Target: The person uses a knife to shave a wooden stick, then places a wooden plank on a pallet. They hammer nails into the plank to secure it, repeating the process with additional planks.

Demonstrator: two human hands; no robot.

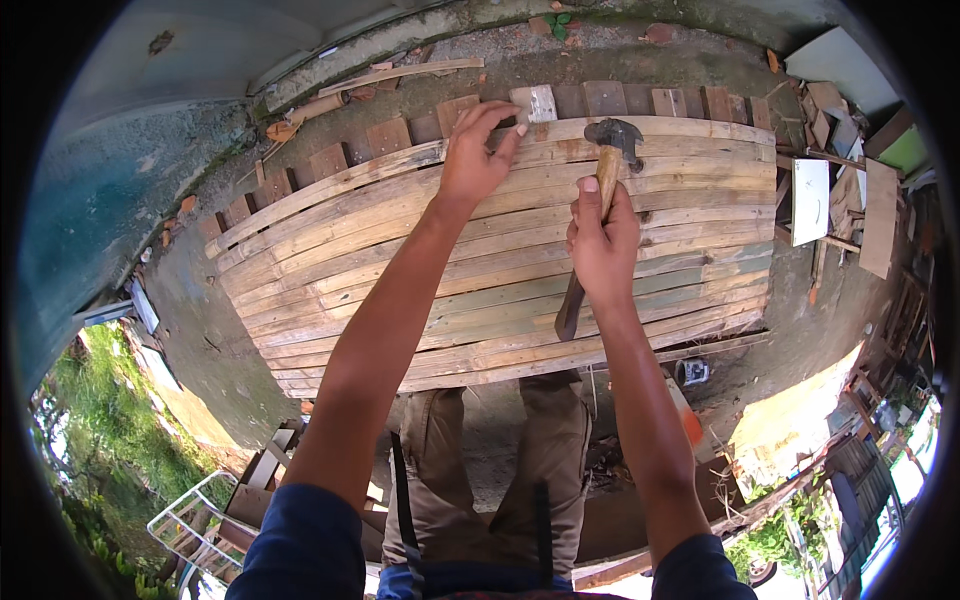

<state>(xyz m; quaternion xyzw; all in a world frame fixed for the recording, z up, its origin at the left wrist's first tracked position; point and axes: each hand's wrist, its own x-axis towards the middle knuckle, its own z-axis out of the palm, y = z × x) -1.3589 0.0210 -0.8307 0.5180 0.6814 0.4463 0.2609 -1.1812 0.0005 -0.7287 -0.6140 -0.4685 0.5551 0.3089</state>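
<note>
A panel of long bamboo slats (560, 250) lies in front of me, with short wooden blocks (389, 137) sticking out along its far edge. My right hand (605, 245) is wrapped round the wooden handle of a hammer (608, 178). The hammer's dark metal head is over the far slats, and its handle end points back toward me. My left hand (474, 160) is at the far edge, fingers curved, with a gap between thumb and forefinger. Close to those fingertips is a whitish, worn block (534, 104). I see nothing between them.
Beyond the panel, a loose wooden strip (420, 70) lies near a wall. At right are a white board (810, 202) and a brown board (879, 220) among scrap wood. A small round container (692, 371) stands by the near right edge. A white metal rack (195, 525) is at lower left.
</note>
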